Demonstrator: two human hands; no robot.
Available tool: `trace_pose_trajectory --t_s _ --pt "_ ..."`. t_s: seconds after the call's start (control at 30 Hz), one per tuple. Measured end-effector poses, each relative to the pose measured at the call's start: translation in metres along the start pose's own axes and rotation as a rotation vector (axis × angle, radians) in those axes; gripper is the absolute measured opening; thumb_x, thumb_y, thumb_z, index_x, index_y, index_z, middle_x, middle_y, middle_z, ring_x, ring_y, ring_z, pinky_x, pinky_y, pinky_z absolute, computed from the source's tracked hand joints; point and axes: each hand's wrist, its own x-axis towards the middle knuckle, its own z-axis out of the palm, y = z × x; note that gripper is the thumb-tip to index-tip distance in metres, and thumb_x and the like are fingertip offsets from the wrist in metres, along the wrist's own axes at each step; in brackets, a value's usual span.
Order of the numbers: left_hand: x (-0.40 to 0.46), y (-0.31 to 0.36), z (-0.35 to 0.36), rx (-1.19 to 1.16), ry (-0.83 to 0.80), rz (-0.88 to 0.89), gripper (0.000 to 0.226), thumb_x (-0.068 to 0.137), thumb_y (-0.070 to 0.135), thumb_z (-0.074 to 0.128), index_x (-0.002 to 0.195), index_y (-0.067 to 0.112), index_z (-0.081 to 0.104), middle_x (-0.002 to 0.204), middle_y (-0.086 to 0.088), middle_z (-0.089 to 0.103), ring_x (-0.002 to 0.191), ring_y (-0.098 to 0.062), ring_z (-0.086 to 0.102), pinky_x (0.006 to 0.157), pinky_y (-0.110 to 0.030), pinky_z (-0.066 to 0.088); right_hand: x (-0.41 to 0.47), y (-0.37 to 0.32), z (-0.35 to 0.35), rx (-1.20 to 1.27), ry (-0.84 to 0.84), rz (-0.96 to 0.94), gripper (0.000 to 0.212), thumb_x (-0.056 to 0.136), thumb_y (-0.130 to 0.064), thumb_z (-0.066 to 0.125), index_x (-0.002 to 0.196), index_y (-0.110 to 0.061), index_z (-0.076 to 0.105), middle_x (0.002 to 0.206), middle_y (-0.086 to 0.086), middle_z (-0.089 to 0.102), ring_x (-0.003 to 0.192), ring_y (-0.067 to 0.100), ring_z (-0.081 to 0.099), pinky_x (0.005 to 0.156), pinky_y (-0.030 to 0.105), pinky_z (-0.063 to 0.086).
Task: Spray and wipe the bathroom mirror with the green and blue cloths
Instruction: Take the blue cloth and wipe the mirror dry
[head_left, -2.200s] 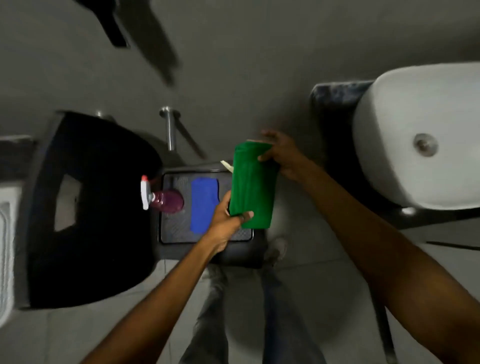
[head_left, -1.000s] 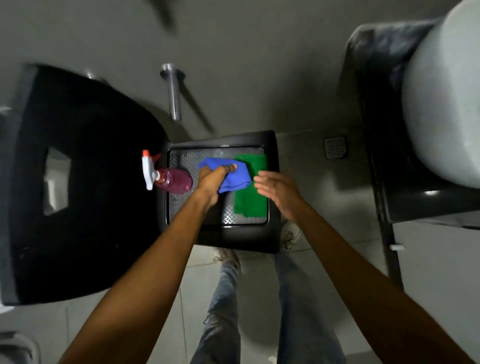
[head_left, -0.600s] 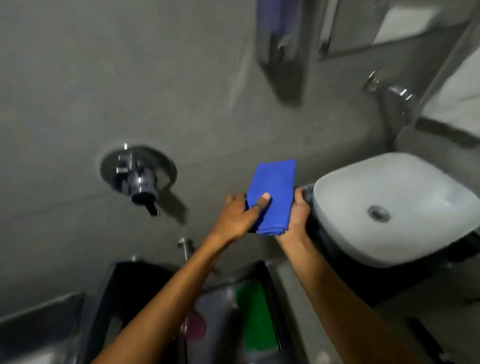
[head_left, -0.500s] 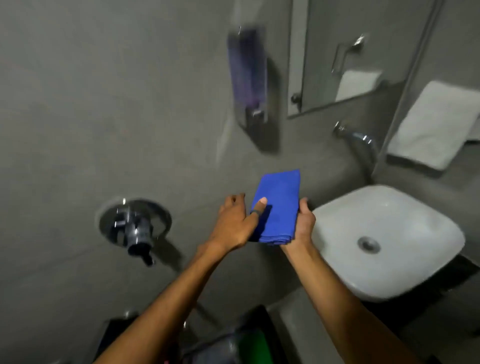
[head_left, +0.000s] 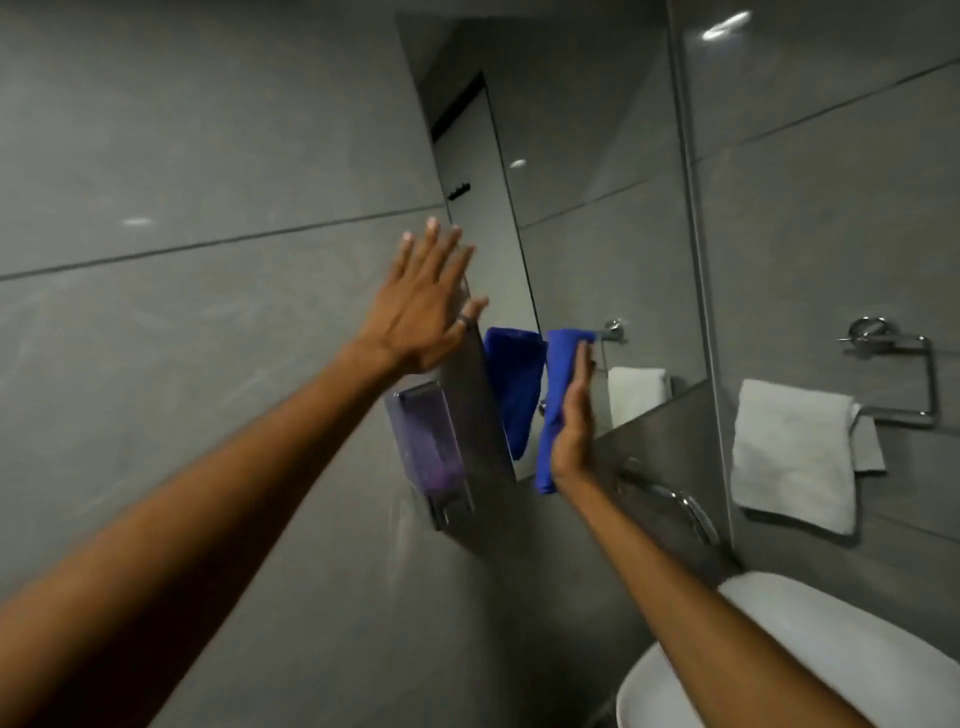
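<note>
The mirror (head_left: 582, 197) hangs on the grey tiled wall, seen at a steep angle. My right hand (head_left: 571, 421) holds the folded blue cloth (head_left: 551, 405) flat against the mirror's lower left part; the cloth's reflection shows beside it in the glass. My left hand (head_left: 426, 306) is raised with fingers spread, holding nothing, at the mirror's left edge above the soap dispenser. The green cloth and the spray bottle are out of view.
A wall soap dispenser (head_left: 431, 441) with purple liquid is mounted left of the mirror. A chrome tap (head_left: 675, 504) sticks out over the white basin (head_left: 789, 660). A white towel (head_left: 795, 452) hangs from a chrome holder (head_left: 893, 364) on the right wall.
The view rose from the tray to the mirror. My left hand let go of the blue cloth and opened upward. My right hand carried the cloth up to the glass.
</note>
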Motion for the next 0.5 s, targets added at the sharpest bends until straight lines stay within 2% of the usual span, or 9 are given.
trace_pose_trajectory --t_s 0.07,0.1,0.17,0.23,0.33,0.4,0.5 --pt "0.021 -0.027 0.005 0.142 0.047 -0.065 0.076 0.107 0.055 0.021 0.168 0.012 0.005 0.178 -0.014 0.0 0.165 -0.03 -0.006 0.133 -0.048 -0.008 0.001 0.028 0.025 -0.427 -0.211 -0.215 0.066 0.103 -0.045 0.017 0.162 -0.015 0.012 0.172 0.001 0.005 0.16 0.014 0.0 0.131 0.042 0.003" --pt "0.023 -0.036 0.01 0.196 0.059 -0.091 0.076 0.107 0.054 0.018 0.168 0.011 0.002 0.178 -0.014 -0.001 0.165 -0.03 -0.005 0.134 -0.049 -0.007 0.0 0.041 0.034 -0.647 -0.252 -0.327 0.065 0.104 -0.046 0.016 0.162 -0.018 0.01 0.172 0.001 0.005 0.16 0.018 -0.002 0.131 0.047 0.004" --pt "0.025 -0.049 0.03 0.305 0.112 -0.095 0.075 0.107 0.055 0.012 0.168 0.012 0.001 0.178 -0.013 0.0 0.165 -0.029 -0.003 0.134 -0.051 -0.007 0.006 0.067 0.041 -0.865 -0.195 -0.475 0.062 0.105 -0.043 0.017 0.162 -0.022 0.009 0.172 0.003 0.009 0.16 0.023 0.001 0.128 0.054 0.009" --pt "0.024 -0.053 0.044 0.37 0.175 -0.08 0.075 0.108 0.057 0.01 0.168 0.013 0.003 0.178 -0.011 0.003 0.165 -0.029 -0.001 0.132 -0.049 -0.011 0.026 0.078 0.022 -0.914 -0.129 -0.471 0.062 0.104 -0.042 0.019 0.162 -0.021 0.012 0.172 0.005 0.012 0.16 0.025 0.007 0.128 0.054 0.013" --pt "0.031 -0.052 0.049 0.398 0.214 -0.067 0.075 0.108 0.058 0.011 0.168 0.014 0.004 0.178 -0.01 0.004 0.165 -0.029 0.0 0.128 -0.042 -0.023 0.07 0.086 -0.036 -0.912 0.026 -0.33 0.064 0.101 -0.04 0.023 0.16 -0.013 0.021 0.169 0.011 0.018 0.158 0.029 0.013 0.126 0.055 0.02" --pt "0.033 -0.053 0.049 0.426 0.256 -0.071 0.075 0.108 0.057 0.012 0.168 0.014 0.006 0.178 -0.009 0.005 0.165 -0.029 0.0 0.13 -0.045 -0.019 0.103 0.086 -0.069 -0.854 0.049 -0.249 0.066 0.101 -0.04 0.019 0.16 -0.012 0.02 0.17 0.01 0.013 0.159 0.025 0.008 0.128 0.053 0.015" --pt "0.028 -0.054 0.05 0.437 0.281 -0.066 0.075 0.107 0.056 0.013 0.168 0.013 0.007 0.178 -0.011 0.006 0.165 -0.03 0.0 0.133 -0.054 -0.006 0.146 0.092 -0.104 -0.819 0.095 -0.249 0.067 0.1 -0.042 0.017 0.16 -0.013 0.018 0.171 0.008 0.011 0.159 0.022 0.005 0.13 0.049 0.008"
